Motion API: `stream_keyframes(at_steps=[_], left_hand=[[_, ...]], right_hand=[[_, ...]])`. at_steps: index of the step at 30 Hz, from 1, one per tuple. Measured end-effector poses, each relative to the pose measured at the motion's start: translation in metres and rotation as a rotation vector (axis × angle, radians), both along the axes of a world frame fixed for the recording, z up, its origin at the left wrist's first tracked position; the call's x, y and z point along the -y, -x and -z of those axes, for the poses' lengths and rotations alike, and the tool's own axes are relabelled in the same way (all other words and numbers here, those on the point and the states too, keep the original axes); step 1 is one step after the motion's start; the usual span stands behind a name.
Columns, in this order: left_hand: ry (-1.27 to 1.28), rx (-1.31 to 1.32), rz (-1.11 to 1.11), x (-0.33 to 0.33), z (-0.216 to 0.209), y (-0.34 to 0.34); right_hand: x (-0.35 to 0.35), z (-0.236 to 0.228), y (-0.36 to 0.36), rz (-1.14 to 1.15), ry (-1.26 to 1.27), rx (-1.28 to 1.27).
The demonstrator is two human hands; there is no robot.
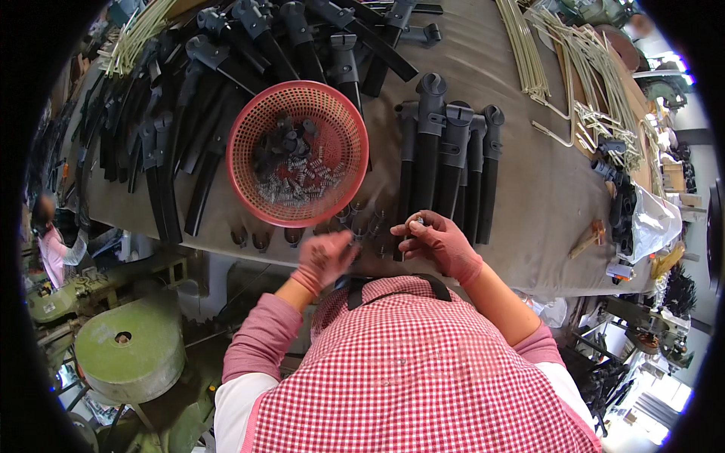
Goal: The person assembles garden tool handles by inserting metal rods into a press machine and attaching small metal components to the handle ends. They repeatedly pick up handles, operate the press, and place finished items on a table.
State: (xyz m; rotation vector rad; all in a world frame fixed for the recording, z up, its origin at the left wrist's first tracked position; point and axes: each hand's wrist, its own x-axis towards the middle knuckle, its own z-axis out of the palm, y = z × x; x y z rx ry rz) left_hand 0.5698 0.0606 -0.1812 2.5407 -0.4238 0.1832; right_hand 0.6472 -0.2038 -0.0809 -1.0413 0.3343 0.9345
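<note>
My right hand (444, 245), in a thin reddish glove, pinches a small silvery piece (417, 220) between thumb and fingers; it may be a spring. My left hand (326, 259), gloved the same way, is smeared by motion near the table's front edge, so its fingers cannot be made out. Just beyond it stands a red plastic basket (236, 180) with small metal springs (306, 180) and dark grey plastic parts (283, 143) inside. Several small dark parts (260, 240) are set out along the table edge, some between my hands.
Black tubes with grey fittings (455, 143) lie beyond my right hand, and a larger heap of them (249, 45) fills the back left. Thin pale rods (596, 68) are at the far right. A hammer-like tool (589, 238) rests on the right. Green machinery (130, 351) stands lower left.
</note>
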Motion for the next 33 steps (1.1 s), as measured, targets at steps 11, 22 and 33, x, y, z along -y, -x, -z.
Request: stream_keyframes(at_steps=[11, 22, 33], left_hand=[[-0.284, -0.265, -0.614, -0.05, 0.028, -0.161], [-0.06, -0.365, -0.572, -0.049, 0.047, -0.128], [1.487, -0.63, -0.093, -0.012, -0.07, -0.072]], right_hand=[[0.015, -0.032, 0.014, 0.025, 0.122, 0.052], [-0.05, -0.045, -0.007, -0.062, 0.09, 0.182], [-0.08, -0.052, -0.025, -0.001, 0.035, 0.249]])
